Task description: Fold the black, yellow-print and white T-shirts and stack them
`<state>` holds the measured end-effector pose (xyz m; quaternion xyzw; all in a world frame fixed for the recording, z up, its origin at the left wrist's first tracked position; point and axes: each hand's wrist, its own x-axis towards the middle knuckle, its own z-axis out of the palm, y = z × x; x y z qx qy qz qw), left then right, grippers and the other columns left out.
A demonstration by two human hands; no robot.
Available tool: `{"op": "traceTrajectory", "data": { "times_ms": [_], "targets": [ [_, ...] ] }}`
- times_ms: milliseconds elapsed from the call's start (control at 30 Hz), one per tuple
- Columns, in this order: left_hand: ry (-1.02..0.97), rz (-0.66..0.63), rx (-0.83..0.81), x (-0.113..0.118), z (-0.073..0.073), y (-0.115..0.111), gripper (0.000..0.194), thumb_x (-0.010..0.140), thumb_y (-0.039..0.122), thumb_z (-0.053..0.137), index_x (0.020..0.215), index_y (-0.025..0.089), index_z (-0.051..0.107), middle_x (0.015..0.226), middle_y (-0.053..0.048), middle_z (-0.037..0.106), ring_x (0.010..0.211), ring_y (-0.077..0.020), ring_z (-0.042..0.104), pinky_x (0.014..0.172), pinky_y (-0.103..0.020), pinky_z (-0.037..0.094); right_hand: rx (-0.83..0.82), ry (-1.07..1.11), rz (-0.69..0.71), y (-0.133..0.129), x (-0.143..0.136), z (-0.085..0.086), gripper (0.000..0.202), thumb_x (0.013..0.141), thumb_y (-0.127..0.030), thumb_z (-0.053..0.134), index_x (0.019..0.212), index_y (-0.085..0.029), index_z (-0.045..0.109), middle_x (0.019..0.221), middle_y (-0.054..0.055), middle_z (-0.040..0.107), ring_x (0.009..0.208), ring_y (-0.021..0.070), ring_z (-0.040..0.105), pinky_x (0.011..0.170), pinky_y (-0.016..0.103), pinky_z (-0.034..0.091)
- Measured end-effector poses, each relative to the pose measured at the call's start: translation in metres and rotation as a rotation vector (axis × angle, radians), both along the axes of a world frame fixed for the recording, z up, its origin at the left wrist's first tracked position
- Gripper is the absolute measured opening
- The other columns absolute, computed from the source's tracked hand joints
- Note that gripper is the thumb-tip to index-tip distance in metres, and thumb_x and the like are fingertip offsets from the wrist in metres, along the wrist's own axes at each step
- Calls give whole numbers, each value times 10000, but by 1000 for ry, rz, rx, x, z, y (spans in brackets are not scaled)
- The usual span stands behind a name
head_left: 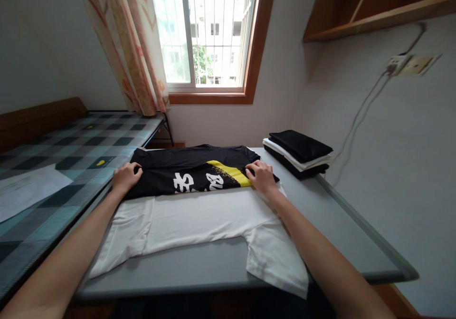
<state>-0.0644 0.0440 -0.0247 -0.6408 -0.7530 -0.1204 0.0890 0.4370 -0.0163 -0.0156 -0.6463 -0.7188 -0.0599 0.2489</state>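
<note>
A black T-shirt (164, 178) with white lettering and a yellow band lies folded over across the grey table. From under its near edge spreads white T-shirt fabric (199, 217), one sleeve reaching left and the other hanging over the table's front edge at right. Whether the black and white parts are one garment, I cannot tell. At the black cloth's left end, my left hand (126, 178) pinches it between thumb and fingers. My right hand (262, 177) has its fingers curled on the right end, by the yellow band, gripping the cloth there.
A stack of folded black and white clothes (299, 150) sits at the table's (345, 233) back right, by the wall. At left stands a bed (107, 140) with a checked cover and a paper sheet (32, 188). Cables (356, 114) hang from a wall socket.
</note>
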Motion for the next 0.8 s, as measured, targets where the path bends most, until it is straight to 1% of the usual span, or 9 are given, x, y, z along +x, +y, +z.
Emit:
{"op": "traceTrajectory", "data": {
  "times_ms": [100,200,267,333,433,500,567,633,800],
  "targets": [
    [-9,13,43,5,-3,-5,367,840,298,464,1153,196,625,1152,-132,650,1066,-315,611,899,-408,443,-103,-12,82,13,-26,7,248,935,-303,491,999,-221,716,1048,83,652,1009,227,565,896,350,354],
    [-36,40,113,5,-1,-8,412,818,251,485,1219,196,564,1150,-127,647,1068,-306,609,882,-392,448,-213,-1,94,35,-55,17,277,938,-353,487,1050,-224,704,1092,87,649,1038,232,569,903,354,369],
    [-67,72,164,1,0,-9,422,811,257,502,1226,191,539,1124,-126,656,1064,-318,608,869,-405,448,-283,0,48,50,-75,24,306,925,-398,500,1071,-219,700,1134,97,648,1085,260,555,919,383,375],
    [-130,112,186,-4,1,-9,412,793,267,527,1199,195,533,1090,-117,672,1050,-322,614,849,-412,451,-341,2,-51,63,-93,29,331,899,-428,522,1057,-205,708,1184,115,640,1153,304,518,943,421,370],
    [-254,158,139,-13,3,-9,295,760,261,552,1050,212,582,1006,-87,698,999,-310,635,843,-422,447,-414,42,-196,74,-113,31,369,858,-441,544,1065,-185,712,1253,140,613,1221,350,473,974,460,355],
    [-309,165,89,-17,5,-9,181,746,257,554,913,215,611,939,-75,706,980,-311,642,869,-453,432,-445,73,-225,77,-120,29,388,842,-440,548,1090,-187,707,1278,147,597,1230,353,471,989,472,345],
    [-343,142,67,-18,6,-8,135,733,252,558,847,215,620,913,-68,711,980,-311,645,899,-476,414,-454,91,-225,78,-122,27,390,836,-431,544,1100,-193,706,1291,149,587,1231,352,472,996,478,339],
    [-373,126,87,-18,6,-7,175,723,256,571,888,220,615,924,-60,713,984,-303,651,914,-476,412,-449,106,-207,79,-121,25,376,832,-413,541,1086,-196,713,1288,148,589,1227,349,475,992,477,343],
    [-406,179,205,-15,4,-6,348,735,268,582,1078,232,526,920,-42,700,921,-279,667,900,-456,448,-441,159,-143,82,-119,20,273,818,-349,561,972,-212,739,1197,117,649,1172,326,509,950,443,370]
  ]
}}
